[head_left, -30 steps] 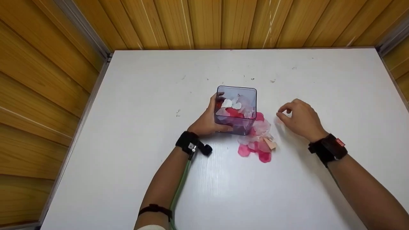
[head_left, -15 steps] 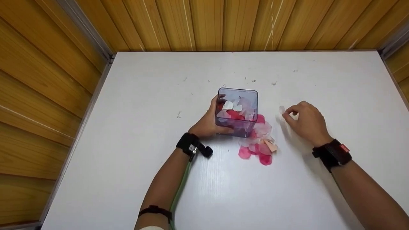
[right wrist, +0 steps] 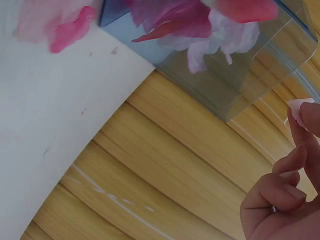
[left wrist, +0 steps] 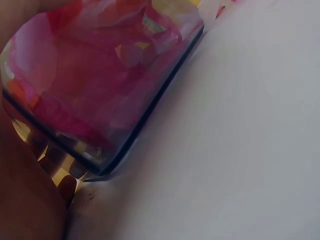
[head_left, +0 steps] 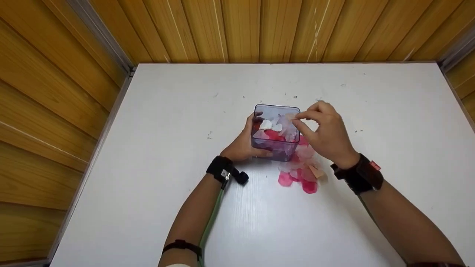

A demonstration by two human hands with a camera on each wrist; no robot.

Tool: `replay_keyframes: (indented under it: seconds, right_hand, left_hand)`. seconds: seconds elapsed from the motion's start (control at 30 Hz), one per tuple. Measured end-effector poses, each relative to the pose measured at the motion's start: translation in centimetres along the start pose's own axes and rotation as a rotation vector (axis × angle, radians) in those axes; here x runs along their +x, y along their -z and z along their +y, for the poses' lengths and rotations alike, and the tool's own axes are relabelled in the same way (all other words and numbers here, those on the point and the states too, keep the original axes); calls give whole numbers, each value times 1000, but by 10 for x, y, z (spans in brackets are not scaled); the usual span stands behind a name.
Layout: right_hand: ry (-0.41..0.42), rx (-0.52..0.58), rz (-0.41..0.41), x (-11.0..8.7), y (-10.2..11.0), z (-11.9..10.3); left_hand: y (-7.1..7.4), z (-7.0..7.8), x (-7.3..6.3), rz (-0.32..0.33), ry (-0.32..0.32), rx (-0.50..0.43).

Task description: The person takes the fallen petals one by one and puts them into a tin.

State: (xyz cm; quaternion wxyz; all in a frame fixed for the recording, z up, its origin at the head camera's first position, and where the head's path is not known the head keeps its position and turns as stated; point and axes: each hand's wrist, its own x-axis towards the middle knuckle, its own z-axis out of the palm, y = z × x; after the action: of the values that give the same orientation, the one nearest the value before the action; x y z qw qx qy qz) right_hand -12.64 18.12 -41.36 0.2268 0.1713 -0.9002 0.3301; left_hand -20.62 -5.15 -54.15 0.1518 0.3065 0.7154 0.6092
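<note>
My left hand (head_left: pixel 239 146) grips a see-through, bluish square box (head_left: pixel 271 149) from its left side, thumb across the front wall. White, pale pink and red petals (head_left: pixel 274 134) lie inside it; the left wrist view shows them through the wall. At the box's right rim, my right hand (head_left: pixel 326 131) pinches a pale pink petal (right wrist: pixel 298 107) between thumb and forefinger, clearest in the right wrist view. The other fingers of that hand are curled. Against the box's right front corner lies a loose pile of pink petals (head_left: pixel 302 174), partly hidden behind the box.
Both hands work over a white table (head_left: pixel 178 111) with small dark scuffs near its far part. Wood-look panel walls (head_left: pixel 241 29) stand behind it and along the left side. Each wrist wears a black strap (head_left: pixel 360 173) with a camera.
My right hand, with the pale petal, has come left from beside the pile to the box's right rim. The left hand keeps its hold on the box, which has barely moved.
</note>
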Motion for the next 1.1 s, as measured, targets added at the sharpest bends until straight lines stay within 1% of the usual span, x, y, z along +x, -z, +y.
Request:
replay_keyframes:
  seconds: [0.13,0.23,0.37,0.47,0.57,0.67,0.73,0.8,0.9,1.0,1.1]
  right_hand:
    - [-12,9,-83,12,-13,-5]
    - [-21,-3,-135,16,-21,-3]
    - [-21,-25,-174,18,-23,1]
    - [-23,-20,-159,17,-15,3]
    - [-38,-15,-95,13,-2,8]
    - [-68,-26,-33,6,12,21]
    - [-100,-47,-34,-1,18,33]
    - [-137,-70,-80,-9,21,47]
    - [-183,-115,-191,-23,19,67]
    - [-200,-152,-291,-32,12,82]
    - [-211,-173,-358,-35,3,90]
  left_hand:
    - [-3,-1,3,-4,-15,-27]
    - [-5,-1,5,-16,-28,-51]
    - [-5,0,6,-25,-38,-58]
    - [-5,1,7,-20,-24,-43]
    - [-4,2,8,-14,-11,-36]
    - [-3,3,8,-5,-13,-27]
    - [-2,3,8,3,-16,-23]
    - [-2,3,8,9,-18,-10]
    - [-1,2,8,14,-17,3]
    - [-1,1,8,17,-17,8]
    - [-2,-1,8,18,-19,3]
